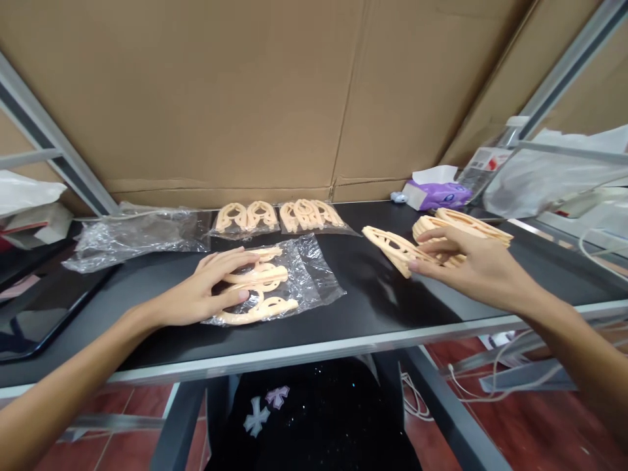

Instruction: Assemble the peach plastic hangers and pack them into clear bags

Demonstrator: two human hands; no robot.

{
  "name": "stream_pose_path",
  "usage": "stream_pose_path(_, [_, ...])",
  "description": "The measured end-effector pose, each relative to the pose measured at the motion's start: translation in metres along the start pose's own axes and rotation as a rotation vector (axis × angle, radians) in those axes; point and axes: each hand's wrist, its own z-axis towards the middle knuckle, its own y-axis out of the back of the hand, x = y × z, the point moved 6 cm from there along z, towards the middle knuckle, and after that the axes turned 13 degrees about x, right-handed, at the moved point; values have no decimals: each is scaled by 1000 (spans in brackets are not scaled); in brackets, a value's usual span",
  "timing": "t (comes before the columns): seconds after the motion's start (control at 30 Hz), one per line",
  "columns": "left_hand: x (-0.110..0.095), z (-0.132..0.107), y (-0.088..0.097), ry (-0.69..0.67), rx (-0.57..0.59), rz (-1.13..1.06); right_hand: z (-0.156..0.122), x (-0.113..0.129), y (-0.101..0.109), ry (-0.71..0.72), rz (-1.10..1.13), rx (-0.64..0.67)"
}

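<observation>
My left hand (206, 288) lies over a clear plastic bag (318, 268), its fingers stretched out and the thumb apart. Several cream plastic pieces that look like folding hangers (267, 307) are inside that bag. To the right, my right hand (471, 265) pinches one cream folding hanger (392, 248), tilted with one end down near the table. Just behind this hand lies a stack of similar hangers (473, 222), partly hidden by it. Farther back are two filled bags: one with folded hangers (245, 217) and another with hangers (311, 216).
Crumpled clear bags (142, 235) lie at the back left, near a dark tablet-like device (44, 320). A purple tissue pack (436, 194) and a plastic bottle (490, 157) stand at the back right. A cardboard wall (235, 98) closes off the black table (343, 320).
</observation>
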Motion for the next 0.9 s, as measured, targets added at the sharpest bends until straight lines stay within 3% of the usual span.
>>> stream_pose_path(0.07, [-2,0,1,-29,-2,-11,4,22,-3,134,31,22])
stream_pose_path(0.23, [-5,1,1,-49,11,-23,24,78,-26,364,7,250])
stream_pose_path(0.4, [-3,1,-1,-48,1,-41,39,108,-48,517,153,403])
stream_pose_path(0.67, [-6,0,-1,-60,-13,-36,54,140,-75,576,330,591])
stream_pose_path(0.9, [-9,1,0,-114,-32,-1,52,122,-62,417,480,646])
